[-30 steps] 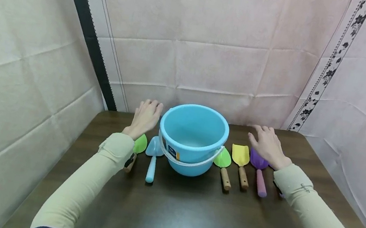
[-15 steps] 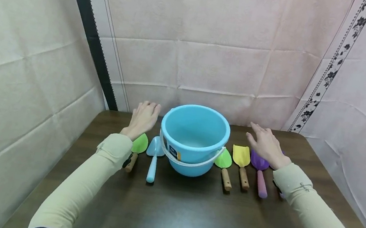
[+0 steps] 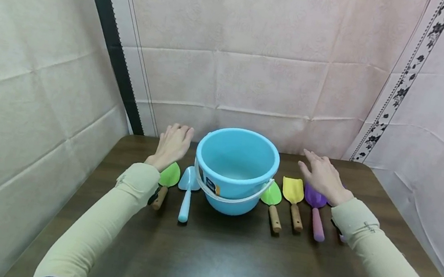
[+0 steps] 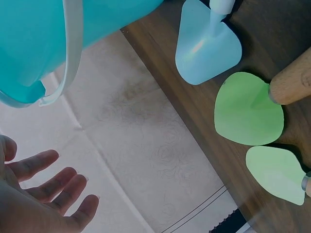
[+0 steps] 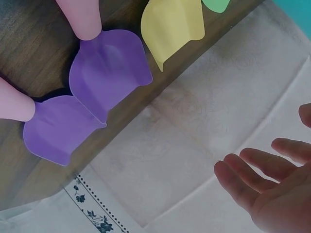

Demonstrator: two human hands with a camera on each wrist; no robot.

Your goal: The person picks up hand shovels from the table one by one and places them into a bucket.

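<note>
A light-blue bucket (image 3: 238, 157) with a white handle stands at the middle of the table's far part, its rim doubled as if two are nested. My left hand (image 3: 171, 146) hovers left of it, above a green shovel (image 3: 170, 175) and near a blue shovel (image 3: 188, 179). On the other side my right hand (image 3: 323, 175) hangs over a purple shovel (image 3: 314, 197). Both hands hold nothing, fingers relaxed and spread. Between bucket and right hand lie another green shovel (image 3: 271, 194) and a yellow shovel (image 3: 292, 190).
The left wrist view shows a second, paler green blade (image 4: 276, 174) at the left end of the row. A second purple shovel (image 5: 62, 127) lies at the right end in the right wrist view. Pale cloth (image 3: 265, 78) hangs behind the brown table (image 3: 220, 263) and at both sides.
My left hand has drifted slightly left and down. The right hand's fingers have spread a little, with the hand otherwise almost still. Bucket and shovels lie as before.
</note>
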